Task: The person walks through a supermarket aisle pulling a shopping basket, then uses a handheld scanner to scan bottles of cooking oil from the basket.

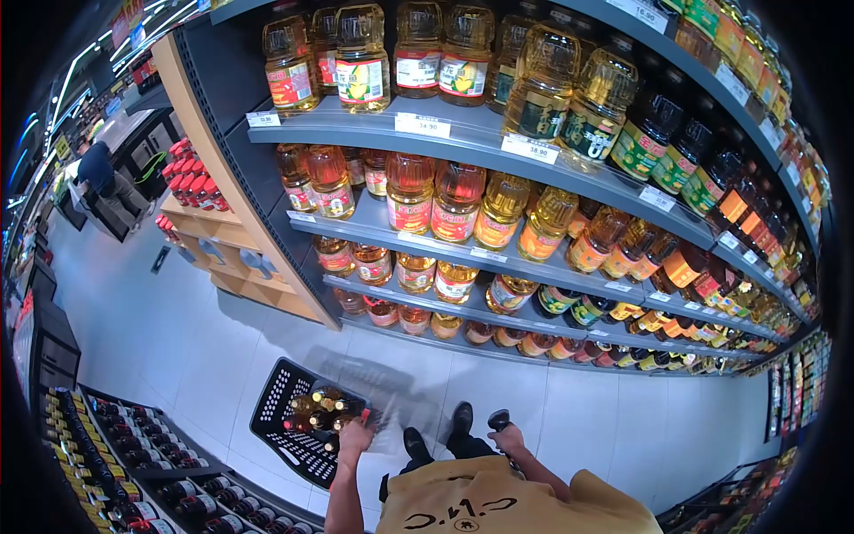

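Basket (277, 402), black, holding bottles (326, 402), lies left of the shoes (461, 418); the left hand (356, 436) bends at its right side, grip unclear. Right hand (508, 439) clasps a dark object (500, 418). Farther off: stocked shelves (342, 122).

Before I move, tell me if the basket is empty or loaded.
Loaded: the basket has several bottles inside, caps showing.
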Demonstrator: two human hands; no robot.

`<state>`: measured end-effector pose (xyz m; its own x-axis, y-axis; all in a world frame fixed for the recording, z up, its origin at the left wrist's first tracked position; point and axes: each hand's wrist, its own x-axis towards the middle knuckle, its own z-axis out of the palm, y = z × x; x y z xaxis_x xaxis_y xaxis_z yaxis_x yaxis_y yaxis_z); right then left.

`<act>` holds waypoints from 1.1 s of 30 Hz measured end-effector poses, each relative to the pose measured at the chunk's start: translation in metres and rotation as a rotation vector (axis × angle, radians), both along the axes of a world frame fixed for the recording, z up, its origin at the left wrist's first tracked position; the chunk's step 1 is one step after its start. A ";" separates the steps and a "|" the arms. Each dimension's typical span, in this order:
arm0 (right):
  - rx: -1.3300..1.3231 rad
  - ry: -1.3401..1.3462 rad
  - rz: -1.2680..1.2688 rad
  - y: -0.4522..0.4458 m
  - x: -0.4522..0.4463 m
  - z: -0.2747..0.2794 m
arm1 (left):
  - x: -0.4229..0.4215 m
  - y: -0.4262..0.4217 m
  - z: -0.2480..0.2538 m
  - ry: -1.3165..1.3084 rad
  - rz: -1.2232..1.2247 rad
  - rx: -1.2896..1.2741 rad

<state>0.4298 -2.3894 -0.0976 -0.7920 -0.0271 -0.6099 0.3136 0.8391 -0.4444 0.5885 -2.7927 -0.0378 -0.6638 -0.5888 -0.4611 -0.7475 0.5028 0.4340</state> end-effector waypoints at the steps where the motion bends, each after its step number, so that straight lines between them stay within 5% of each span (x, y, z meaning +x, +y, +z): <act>1: 0.000 0.028 -0.021 0.005 0.008 -0.001 | 0.001 0.000 -0.004 0.024 -0.019 -0.010; 8: 0.012 -0.158 -0.172 0.020 0.033 0.053 | -0.001 0.005 0.009 -0.006 -0.006 0.012; 25: -0.026 -0.208 -0.289 0.097 0.039 0.021 | 0.005 0.007 0.002 0.058 -0.065 -0.145; 29: 0.010 -0.288 -0.287 0.103 0.043 0.031 | 0.018 0.027 0.043 -0.023 0.053 -0.244; 33: -0.019 -0.240 -0.284 0.113 0.051 0.015 | 0.053 0.016 0.028 -0.039 0.203 -0.254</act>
<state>0.4811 -2.2766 -0.0822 -0.6040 0.1602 -0.7807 0.6299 0.6960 -0.3446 0.6419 -2.7764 -0.0095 -0.5059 -0.8069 -0.3049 -0.8571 0.4304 0.2831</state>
